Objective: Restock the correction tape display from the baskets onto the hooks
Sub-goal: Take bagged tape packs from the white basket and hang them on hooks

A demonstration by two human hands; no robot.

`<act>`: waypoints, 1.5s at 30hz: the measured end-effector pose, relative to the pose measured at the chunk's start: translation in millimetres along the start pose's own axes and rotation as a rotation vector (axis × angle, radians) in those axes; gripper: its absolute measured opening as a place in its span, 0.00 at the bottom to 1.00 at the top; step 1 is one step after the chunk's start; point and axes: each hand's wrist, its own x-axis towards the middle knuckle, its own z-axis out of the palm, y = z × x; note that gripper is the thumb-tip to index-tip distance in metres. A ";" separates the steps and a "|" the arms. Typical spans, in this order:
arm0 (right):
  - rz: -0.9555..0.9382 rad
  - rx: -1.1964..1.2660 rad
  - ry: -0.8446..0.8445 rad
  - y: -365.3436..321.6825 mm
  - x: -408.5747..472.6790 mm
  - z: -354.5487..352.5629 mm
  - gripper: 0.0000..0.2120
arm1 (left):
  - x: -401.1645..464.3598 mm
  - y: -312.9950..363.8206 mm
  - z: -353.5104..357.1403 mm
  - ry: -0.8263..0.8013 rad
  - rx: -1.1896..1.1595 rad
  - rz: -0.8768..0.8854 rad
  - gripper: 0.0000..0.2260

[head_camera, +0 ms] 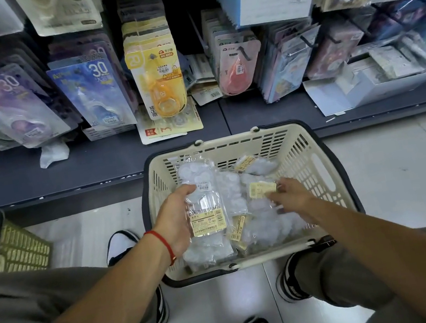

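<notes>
A dark grey shelf base point(94, 164) runs across the upper half of the view, above a pale glossy tiled floor point(394, 176) where the person crouches, one knee at either side. Two baskets sit on the floor: a cream basket point(297, 152) at the centre with a dark rim, and a yellow-green basket point(21, 250) at nine o'clock, cut by the frame edge. Above the shelf, carded correction tapes hang in rows on the hooks: two purple-blue rows marked "30" point(99, 93) at ten and eleven o'clock, one yellow row point(161, 77) at twelve, one pink row point(238, 69) at one o'clock, with more packs blurred farther right. A yellow card point(169, 129) lies flat on the shelf under the yellow row, a crumpled white wrapper point(53, 155) at ten o'clock, and an open white box point(379, 82) of small packs at two o'clock. The cream basket holds a heap of clear bags of white tape refills point(267, 225); their number cannot be told. The left hand point(177, 223), a red string on its wrist, grasps one long clear pack point(204, 205) with a cream label, lifted over the basket's nine o'clock side. The right hand point(290, 194) pinches a small cream label point(261, 189) on another bag lying in the heap. Three black-and-white shoes show on the floor at six o'clock.
</notes>
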 end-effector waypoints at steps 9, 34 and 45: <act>-0.472 -0.496 -0.433 -98.2 -41.0 -9.1 0.11 | -2.4 -3.0 9.5 -0.095 0.361 0.184 0.22; -0.259 -0.889 -0.046 -15.8 31.4 -1.2 0.19 | 21.0 -4.3 -21.8 -0.088 0.208 0.131 0.16; -0.396 -0.021 0.271 -81.7 20.7 -47.8 0.05 | 28.3 -5.2 -7.3 0.021 0.085 0.109 0.07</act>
